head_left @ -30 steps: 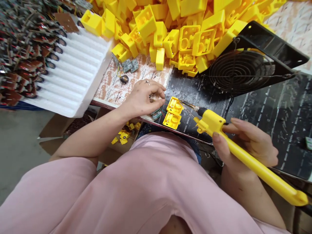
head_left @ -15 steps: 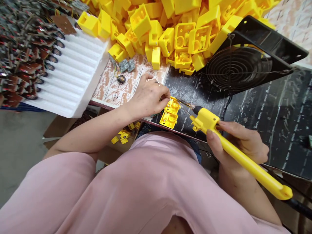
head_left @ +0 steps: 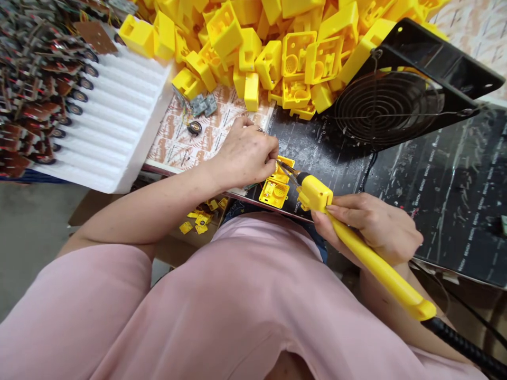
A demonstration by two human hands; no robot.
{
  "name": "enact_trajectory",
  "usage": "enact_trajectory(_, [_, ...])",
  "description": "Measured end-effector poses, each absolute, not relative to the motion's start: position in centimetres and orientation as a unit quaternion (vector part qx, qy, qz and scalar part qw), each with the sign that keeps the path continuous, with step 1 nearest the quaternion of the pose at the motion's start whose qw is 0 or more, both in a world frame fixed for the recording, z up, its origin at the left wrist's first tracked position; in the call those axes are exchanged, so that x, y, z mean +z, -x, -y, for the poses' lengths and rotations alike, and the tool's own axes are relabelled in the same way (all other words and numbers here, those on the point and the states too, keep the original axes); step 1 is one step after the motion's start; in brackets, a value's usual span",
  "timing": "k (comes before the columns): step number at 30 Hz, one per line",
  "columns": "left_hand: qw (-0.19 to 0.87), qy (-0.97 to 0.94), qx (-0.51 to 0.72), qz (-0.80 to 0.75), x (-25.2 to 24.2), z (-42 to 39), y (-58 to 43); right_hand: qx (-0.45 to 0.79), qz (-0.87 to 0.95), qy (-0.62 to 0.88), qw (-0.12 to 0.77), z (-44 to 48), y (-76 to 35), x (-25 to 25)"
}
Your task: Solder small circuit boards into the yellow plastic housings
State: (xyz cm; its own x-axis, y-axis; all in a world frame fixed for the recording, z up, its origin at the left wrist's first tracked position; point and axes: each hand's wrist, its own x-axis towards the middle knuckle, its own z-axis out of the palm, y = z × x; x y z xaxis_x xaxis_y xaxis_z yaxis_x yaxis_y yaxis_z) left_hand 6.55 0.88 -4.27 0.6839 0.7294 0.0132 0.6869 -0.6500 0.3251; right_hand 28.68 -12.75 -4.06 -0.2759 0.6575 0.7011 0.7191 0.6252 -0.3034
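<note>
My right hand [head_left: 370, 224] is wrapped round a yellow soldering iron [head_left: 368, 248], whose metal tip points left over a small open yellow case [head_left: 274, 193] near the table's front edge. The case has two halves, one behind the other. At the rear half, my left hand [head_left: 250, 154] is closed in a pinch, its fingertips beside the iron's tip. What those fingers hold is too small and hidden to make out. Behind my left hand lie a round black part [head_left: 194, 128] and small grey boards [head_left: 204, 105] with thin wires.
Yellow cases [head_left: 293, 58] are heaped at the back. A black fan [head_left: 380, 111] stands at the back right. On the left, a white foam tray [head_left: 114, 116] adjoins piled circuit boards [head_left: 35, 95]. Small yellow pieces [head_left: 202, 219] lie below the table edge.
My right hand and the soldering iron have moved left, bringing the tip over the rear half of the case, close to my left fingertips. My left hand has barely shifted.
</note>
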Motion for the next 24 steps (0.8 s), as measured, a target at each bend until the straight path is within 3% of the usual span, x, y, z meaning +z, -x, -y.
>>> enact_trajectory(10, [0.138,-0.912,0.072,-0.380,-4.5,-1.1,-6.6,0.016,0.734,0.498,0.461,14.4,-29.8,-4.6])
enact_trajectory(19, [0.140,-0.893,0.086,-0.419,-2.1,-2.4,-5.0,-0.056,0.649,0.524,0.548,14.1,-31.0,-7.1])
enact_trajectory(24, [0.176,-0.954,0.086,-0.226,-2.9,-1.0,-5.0,-0.109,0.587,0.558,0.576,14.9,-31.9,-6.9])
